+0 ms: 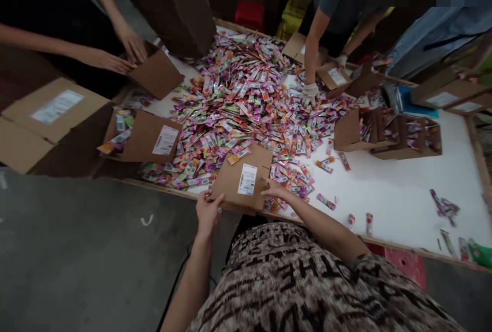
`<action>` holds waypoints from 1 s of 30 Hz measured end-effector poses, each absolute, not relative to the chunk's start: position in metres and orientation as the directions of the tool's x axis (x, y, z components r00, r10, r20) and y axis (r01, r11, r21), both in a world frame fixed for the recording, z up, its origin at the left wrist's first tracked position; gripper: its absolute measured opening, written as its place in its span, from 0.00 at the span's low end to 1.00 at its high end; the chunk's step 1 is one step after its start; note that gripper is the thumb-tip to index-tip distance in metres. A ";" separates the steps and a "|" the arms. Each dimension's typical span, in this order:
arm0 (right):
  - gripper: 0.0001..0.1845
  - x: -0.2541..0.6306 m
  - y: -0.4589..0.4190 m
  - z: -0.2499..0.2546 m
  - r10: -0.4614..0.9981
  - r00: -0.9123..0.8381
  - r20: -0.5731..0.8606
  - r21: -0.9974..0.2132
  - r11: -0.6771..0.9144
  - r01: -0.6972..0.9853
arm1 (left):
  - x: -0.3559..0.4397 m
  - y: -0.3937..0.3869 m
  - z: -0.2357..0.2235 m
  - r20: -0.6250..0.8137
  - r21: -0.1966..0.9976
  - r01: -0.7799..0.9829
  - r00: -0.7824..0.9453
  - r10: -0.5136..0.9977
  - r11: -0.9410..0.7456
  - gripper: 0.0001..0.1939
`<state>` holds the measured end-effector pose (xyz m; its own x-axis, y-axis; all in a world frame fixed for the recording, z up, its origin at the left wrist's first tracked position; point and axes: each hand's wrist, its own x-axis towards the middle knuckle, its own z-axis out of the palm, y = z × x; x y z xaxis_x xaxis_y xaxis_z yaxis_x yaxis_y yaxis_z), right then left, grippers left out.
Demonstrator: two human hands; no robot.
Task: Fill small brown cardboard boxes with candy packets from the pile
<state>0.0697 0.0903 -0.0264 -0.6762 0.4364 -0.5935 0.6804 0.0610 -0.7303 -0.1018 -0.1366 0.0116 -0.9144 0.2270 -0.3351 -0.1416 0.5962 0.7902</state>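
Note:
A small brown cardboard box with a white label lies at the near edge of the white table. My left hand grips its near left corner, fingers curled over the edge. My right hand presses its right side, fingers bent against the cardboard. A few colourful sachets rest on top of the box. A big heap of colourful sachets spreads across the table just beyond it.
Another person's bare hands hold a box flap at far left. A person with a white glove reaches into the heap at the back. Open boxes with sachets stand at right, more boxes at left. Loose sachets lie at right.

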 end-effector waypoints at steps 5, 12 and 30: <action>0.33 0.083 0.142 0.026 0.835 -0.500 -0.230 -0.841 0.087 0.534 | -0.135 -0.143 0.064 -0.045 0.909 0.163 -0.877 0.478 0.385 0.18; 0.37 0.058 0.134 0.041 0.854 -0.481 -0.199 -0.972 -0.112 0.205 | -0.133 -0.117 0.058 -0.046 0.951 0.128 -0.841 0.539 0.281 0.18; 0.47 0.068 0.113 0.037 0.689 -0.723 -0.051 -0.883 0.307 0.354 | -0.089 -0.099 0.059 0.160 0.881 0.459 -0.524 0.836 0.119 0.15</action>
